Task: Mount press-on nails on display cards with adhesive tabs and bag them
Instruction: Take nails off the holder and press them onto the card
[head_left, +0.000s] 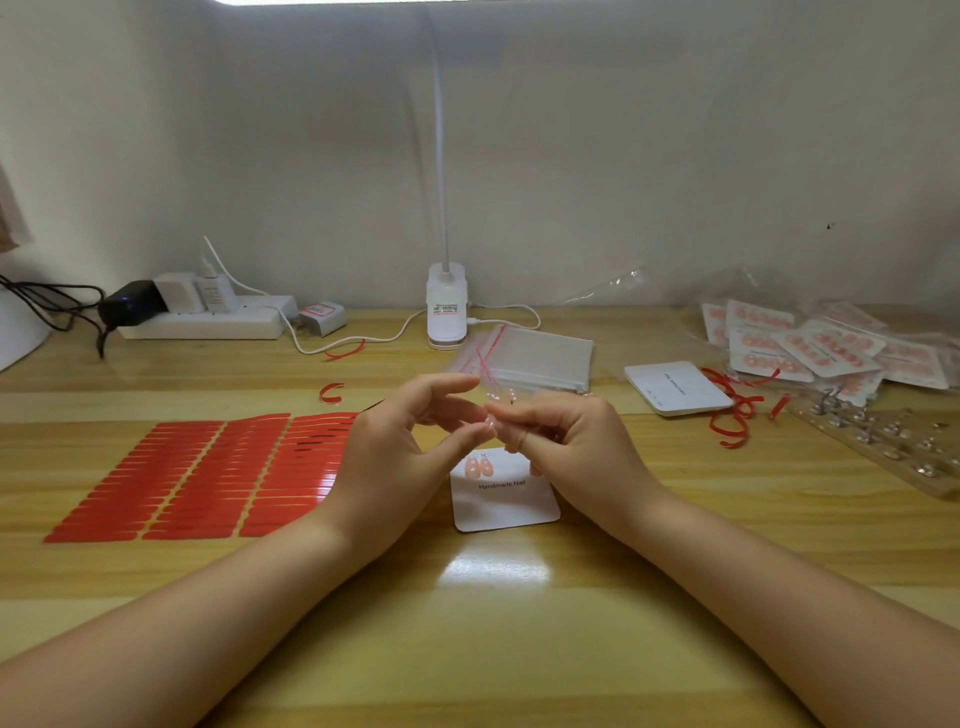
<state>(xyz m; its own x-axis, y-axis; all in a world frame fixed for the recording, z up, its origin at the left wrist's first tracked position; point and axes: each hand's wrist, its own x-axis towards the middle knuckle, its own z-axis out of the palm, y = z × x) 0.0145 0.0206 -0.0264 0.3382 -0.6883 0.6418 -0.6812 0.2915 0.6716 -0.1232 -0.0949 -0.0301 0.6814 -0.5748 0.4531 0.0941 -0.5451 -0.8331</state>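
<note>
- A white display card (506, 499) printed "Handmade Nail" lies flat on the wooden table (519, 623), near its front middle, with two pale pink press-on nails (478, 466) side by side at its top left corner and a further pink one partly hidden under the right hand.
- Both hands meet just above the card's top edge. The right hand (566, 441) has its fingers curled, thumb and forefinger pinching a small pale piece; whether it is a nail or a tab cannot be told.
- The left hand (400, 447) is half open, thumb tip touching that same piece, the other fingers loosely extended above it.
- Left of the card lie red sheets of adhesive tabs (208, 478), in three columns.
- Behind the hands sits a stack of clear bags (535, 358) with red seal strips.
- To the right lie a pile of blank cards (675, 387), loose red strips (735, 415), bagged finished cards (810, 348), and a clear rack of nail stands (893, 441).
</note>
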